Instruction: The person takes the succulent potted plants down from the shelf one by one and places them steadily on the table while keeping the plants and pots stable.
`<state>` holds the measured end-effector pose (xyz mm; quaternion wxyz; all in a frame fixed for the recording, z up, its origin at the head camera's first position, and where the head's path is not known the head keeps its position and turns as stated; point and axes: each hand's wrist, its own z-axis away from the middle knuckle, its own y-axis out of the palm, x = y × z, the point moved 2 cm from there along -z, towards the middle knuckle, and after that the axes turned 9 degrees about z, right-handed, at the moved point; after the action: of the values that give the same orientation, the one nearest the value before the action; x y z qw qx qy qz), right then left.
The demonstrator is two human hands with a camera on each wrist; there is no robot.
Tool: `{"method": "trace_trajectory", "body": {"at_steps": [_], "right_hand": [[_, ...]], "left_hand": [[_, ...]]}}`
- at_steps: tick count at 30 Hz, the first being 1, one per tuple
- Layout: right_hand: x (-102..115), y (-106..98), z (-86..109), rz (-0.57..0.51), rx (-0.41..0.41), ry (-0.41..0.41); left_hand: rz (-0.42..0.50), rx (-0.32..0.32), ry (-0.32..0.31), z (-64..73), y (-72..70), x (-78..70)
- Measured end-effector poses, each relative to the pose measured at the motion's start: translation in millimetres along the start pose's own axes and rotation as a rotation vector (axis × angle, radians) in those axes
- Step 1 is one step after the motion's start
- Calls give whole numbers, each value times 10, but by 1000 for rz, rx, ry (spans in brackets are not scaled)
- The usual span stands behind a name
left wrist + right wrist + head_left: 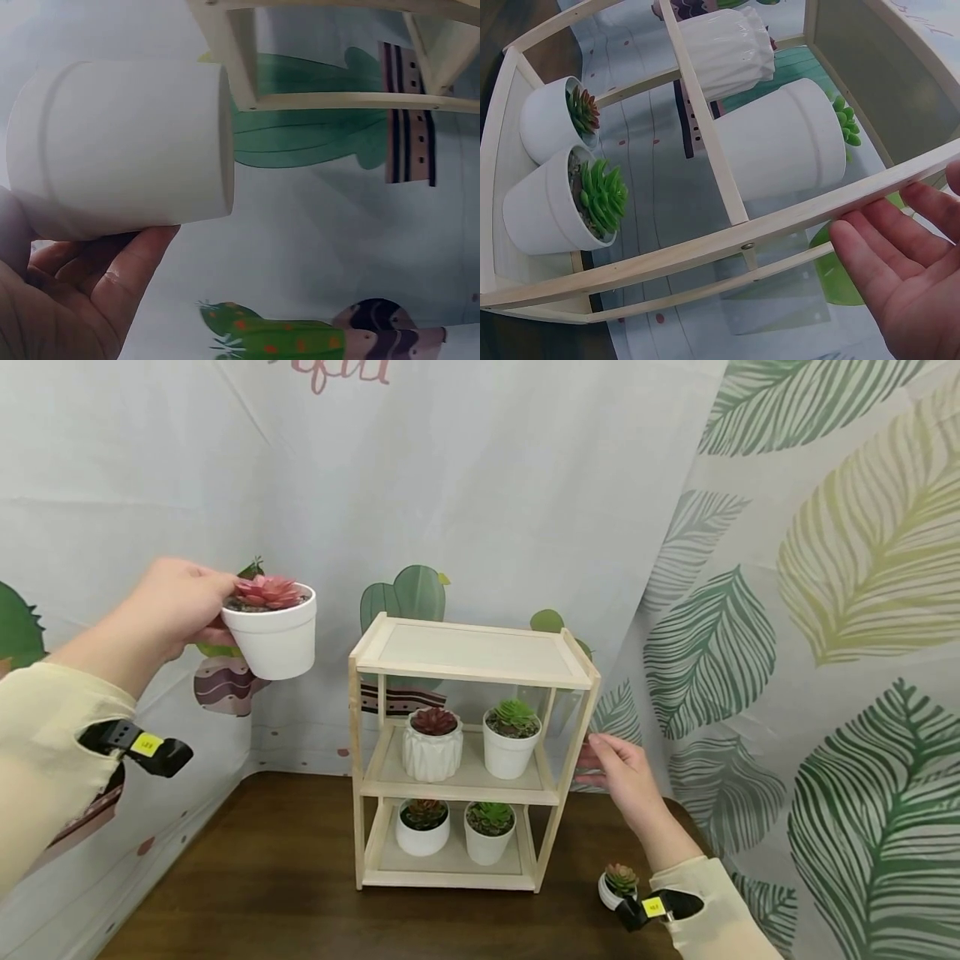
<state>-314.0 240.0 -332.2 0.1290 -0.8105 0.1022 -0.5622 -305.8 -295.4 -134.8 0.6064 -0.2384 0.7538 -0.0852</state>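
Note:
My left hand (pixel 180 606) grips the rim of a white pot with a pink-red succulent (pixel 273 631), held in the air left of the shelf. In the left wrist view, thumb and fingers sit at the rim end of the pot (pixel 135 146). My right hand (pixel 618 772) is beside the right post of the small wooden shelf (pixel 480 795), its loosely extended fingertips right at the post in the right wrist view. On the middle tier stand a ribbed white pot (pixel 433 753) with a dark red succulent and a white pot (pixel 512 753) with a green one.
The lower tier bears two white potted succulents, a reddish-green one (pixel 422 831) and a green one (pixel 490 837). A small potted succulent (pixel 618 885) sits on the brown table (pixel 285 868) near my right wrist, partly hidden by its strap. Printed cloth hangs behind and at the sides.

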Motion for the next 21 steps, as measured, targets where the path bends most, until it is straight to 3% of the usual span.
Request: {"method": "trace_trajectory", "body": {"at_steps": [10, 21], "right_hand": [[-38, 4, -10, 11, -16, 2], [-55, 51, -2, 33, -90, 2]], "left_hand": [[-39, 11, 10, 76, 51, 407], [49, 63, -10, 140, 157, 697]]}}
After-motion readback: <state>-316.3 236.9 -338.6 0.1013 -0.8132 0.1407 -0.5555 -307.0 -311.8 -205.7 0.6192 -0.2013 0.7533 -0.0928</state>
